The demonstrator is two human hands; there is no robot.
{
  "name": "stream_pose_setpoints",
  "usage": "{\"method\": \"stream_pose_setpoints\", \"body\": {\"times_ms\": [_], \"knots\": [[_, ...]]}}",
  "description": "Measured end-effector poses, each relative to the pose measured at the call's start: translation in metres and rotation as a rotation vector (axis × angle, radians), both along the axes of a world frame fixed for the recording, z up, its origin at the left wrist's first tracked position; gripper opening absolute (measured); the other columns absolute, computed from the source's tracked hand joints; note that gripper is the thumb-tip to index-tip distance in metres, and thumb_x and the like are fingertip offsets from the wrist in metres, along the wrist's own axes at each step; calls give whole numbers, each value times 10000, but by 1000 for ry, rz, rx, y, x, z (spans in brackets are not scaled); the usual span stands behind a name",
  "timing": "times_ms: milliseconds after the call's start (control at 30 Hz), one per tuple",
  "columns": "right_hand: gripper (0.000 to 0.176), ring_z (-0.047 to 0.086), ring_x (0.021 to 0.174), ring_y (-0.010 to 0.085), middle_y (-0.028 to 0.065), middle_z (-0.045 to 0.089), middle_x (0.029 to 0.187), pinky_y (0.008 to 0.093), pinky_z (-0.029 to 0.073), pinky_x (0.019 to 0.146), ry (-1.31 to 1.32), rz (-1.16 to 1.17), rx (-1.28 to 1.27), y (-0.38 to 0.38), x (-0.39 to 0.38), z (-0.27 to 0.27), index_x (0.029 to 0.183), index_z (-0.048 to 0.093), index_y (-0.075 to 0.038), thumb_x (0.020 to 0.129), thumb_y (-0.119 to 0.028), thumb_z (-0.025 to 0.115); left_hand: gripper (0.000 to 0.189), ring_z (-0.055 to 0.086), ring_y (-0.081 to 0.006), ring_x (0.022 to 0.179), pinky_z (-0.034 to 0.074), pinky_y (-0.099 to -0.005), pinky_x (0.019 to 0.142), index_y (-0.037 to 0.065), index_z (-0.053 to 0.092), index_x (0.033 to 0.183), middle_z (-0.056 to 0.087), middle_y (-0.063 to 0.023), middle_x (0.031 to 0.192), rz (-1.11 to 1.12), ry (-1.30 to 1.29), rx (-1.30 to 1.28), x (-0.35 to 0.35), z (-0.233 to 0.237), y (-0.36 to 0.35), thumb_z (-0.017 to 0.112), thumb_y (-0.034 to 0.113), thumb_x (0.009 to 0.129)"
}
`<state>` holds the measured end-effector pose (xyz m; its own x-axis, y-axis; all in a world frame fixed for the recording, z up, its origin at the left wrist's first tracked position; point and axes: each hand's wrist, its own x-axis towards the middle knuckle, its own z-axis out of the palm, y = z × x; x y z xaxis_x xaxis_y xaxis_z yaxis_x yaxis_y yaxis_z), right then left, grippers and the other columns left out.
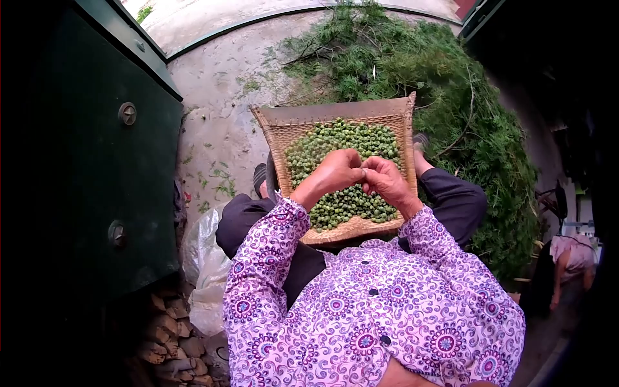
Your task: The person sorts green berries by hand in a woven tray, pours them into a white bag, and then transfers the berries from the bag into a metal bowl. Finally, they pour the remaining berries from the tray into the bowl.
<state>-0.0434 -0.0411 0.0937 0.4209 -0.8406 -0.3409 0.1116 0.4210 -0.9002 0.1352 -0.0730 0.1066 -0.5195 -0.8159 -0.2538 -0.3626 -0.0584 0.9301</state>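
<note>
A woven basket tray [280,143] rests between my knees, holding a wide layer of small green cones or fruits [351,138]. Over the middle of this layer, my left hand [336,171] and my right hand [387,180] meet at the fingertips. Both hands are closed in a pinch. Whatever lies between the fingers is too small and too hidden to make out.
Cut green branches [503,174] are heaped beyond the tray and along the right. A dark green door [90,161] stands at left, with a plastic bag [205,284] and chopped wood [171,329] near it. Another person's arm [560,277] shows at far right.
</note>
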Motion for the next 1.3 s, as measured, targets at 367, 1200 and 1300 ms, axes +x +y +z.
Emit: {"method": "stream_pose_setpoints", "body": {"times_ms": [367, 1200, 1300], "knots": [[107, 549, 590, 127, 62, 585, 646, 282, 453, 545, 670, 88, -481, -28, 6, -53, 821, 595, 2, 743, -48, 543, 174, 537, -99, 608, 445, -251, 561, -13, 631, 836, 616, -35, 679, -239, -138, -43, 31, 27, -8, 611, 99, 704], [104, 452, 516, 42, -33, 524, 645, 187, 362, 456, 107, -79, -38, -25, 10, -9, 838, 570, -40, 848, -142, 551, 396, 589, -188, 816, 481, -299, 699, -4, 560, 1055, 614, -117, 888, 98, -64, -132, 16, 3, -5, 658, 217, 741], [117, 511, 564, 45, -29, 543, 675, 192, 407, 483, 126, -109, -148, -22, 19, 12, 845, 559, -37, 870, -145, 519, 358, 597, -151, 752, 487, -266, 624, -10, 555, 1039, 610, -91, 857, 104, 20, -6, 4, 0, -4, 648, 183, 752]]}}
